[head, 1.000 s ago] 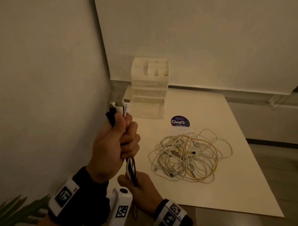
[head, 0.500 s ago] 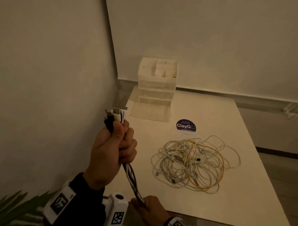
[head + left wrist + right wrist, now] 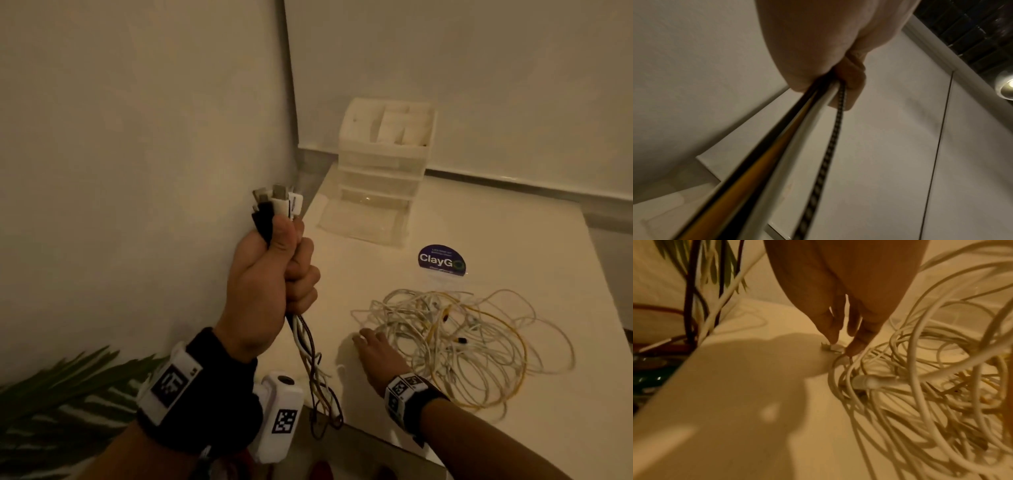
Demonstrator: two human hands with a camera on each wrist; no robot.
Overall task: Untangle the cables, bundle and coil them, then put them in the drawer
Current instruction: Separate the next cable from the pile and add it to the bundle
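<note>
My left hand (image 3: 291, 263) is raised at the table's left edge and grips a bundle of cables (image 3: 310, 356) in a fist. Their white and black plugs (image 3: 277, 202) stick up above it, and the cords hang past the table edge. From the left wrist, the black, yellow, white and braided cords (image 3: 797, 129) run out of the left hand (image 3: 828, 48). A tangle of white and yellow cables (image 3: 462, 342) lies on the table. My right hand (image 3: 364, 339) reaches to its left edge with fingers extended. The fingertips (image 3: 831, 335) touch a small white plug (image 3: 835, 348) beside the tangle (image 3: 920, 386).
A white drawer organiser (image 3: 383, 161) stands at the back of the white table (image 3: 531, 222), its bottom drawer (image 3: 363, 219) pulled out. A dark round ClayGo sticker (image 3: 442, 260) lies between it and the tangle. A wall is close on the left, with plant leaves (image 3: 68, 394) below.
My right hand has let go of the hanging bundle and moved right onto the table, to the tangle's left edge. The left hand still holds the bundle up.
</note>
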